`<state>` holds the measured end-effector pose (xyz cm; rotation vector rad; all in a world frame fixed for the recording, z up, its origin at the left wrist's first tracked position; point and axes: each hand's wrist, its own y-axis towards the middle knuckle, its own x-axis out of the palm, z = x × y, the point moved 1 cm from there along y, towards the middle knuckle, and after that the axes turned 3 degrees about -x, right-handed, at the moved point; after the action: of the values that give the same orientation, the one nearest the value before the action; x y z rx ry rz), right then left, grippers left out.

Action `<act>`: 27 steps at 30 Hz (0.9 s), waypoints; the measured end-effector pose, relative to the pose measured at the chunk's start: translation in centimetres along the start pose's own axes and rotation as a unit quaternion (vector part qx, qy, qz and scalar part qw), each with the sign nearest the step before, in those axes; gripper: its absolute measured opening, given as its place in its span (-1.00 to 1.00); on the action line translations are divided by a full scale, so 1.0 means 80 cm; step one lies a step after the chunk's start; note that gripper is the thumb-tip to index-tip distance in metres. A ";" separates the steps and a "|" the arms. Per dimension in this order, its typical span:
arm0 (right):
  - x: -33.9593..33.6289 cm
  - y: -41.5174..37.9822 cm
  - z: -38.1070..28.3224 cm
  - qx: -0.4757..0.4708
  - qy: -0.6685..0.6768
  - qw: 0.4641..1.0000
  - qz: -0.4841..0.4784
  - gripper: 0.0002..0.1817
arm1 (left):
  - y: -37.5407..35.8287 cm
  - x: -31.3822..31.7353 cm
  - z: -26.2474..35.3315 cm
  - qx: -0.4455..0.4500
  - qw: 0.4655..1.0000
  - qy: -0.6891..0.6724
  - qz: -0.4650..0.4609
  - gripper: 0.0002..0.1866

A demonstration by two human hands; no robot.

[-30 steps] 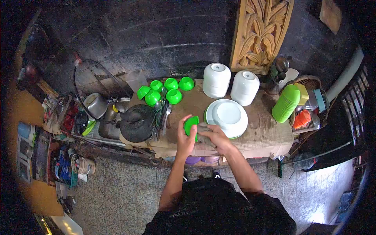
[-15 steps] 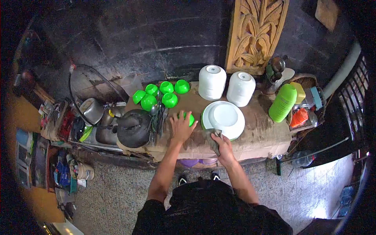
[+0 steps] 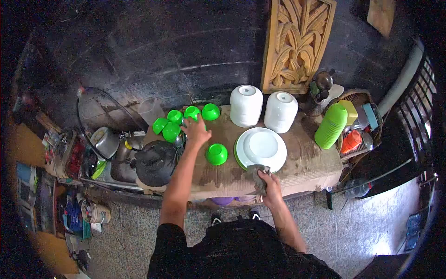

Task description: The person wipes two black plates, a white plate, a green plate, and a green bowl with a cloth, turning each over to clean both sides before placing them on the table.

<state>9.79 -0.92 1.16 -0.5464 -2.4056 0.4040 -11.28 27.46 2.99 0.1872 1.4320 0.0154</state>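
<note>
My left hand [image 3: 197, 133] reaches over the group of small green bowls, its fingers spread. It covers most of one green bowl, with a sliver of green showing beside the fingers; I cannot see a firm hold. Several upside-down green bowls [image 3: 171, 132] surround it. Apart from them, another green bowl [image 3: 217, 154] rests near the middle of the cardboard. My right hand [image 3: 272, 187] is closed on a grey cloth [image 3: 256, 179], at the near edge of a stack of white plates [image 3: 274, 160]. A smaller white dish [image 3: 262, 143] lies upside down on that stack.
Two stacks of white bowls [image 3: 246, 108] stand behind the plates. Stacked green cups [image 3: 331, 126] and a wicker basket [image 3: 377, 122] are at the right. A dark kettle-like pot [image 3: 155, 165] and a metal sink [image 3: 121, 163] lie left. Cardboard [image 3: 306, 167] covers the counter.
My left hand has left the single green bowl in the middle and moved up and left to the other bowls. My right hand stays by the plates with the cloth.
</note>
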 end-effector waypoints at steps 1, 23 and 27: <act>-0.002 -0.002 0.000 -0.004 0.001 1.000 0.002 -0.64 | 0.019 0.006 -0.007 -0.028 0.998 -0.007 -0.051 0.00; 0.052 0.016 -0.048 -0.090 -0.010 0.996 0.013 -0.60 | -0.082 -0.035 0.034 0.020 0.592 -0.800 -0.096 -0.25; 0.089 0.016 -0.062 -0.184 -0.067 0.980 -0.038 -0.47 | -0.154 -0.036 0.071 0.007 0.594 -0.795 -0.121 -0.36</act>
<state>8.21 4.33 8.01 -0.5993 -2.6385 -0.0433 -7.31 14.30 4.82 -0.0353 -0.3981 -0.3232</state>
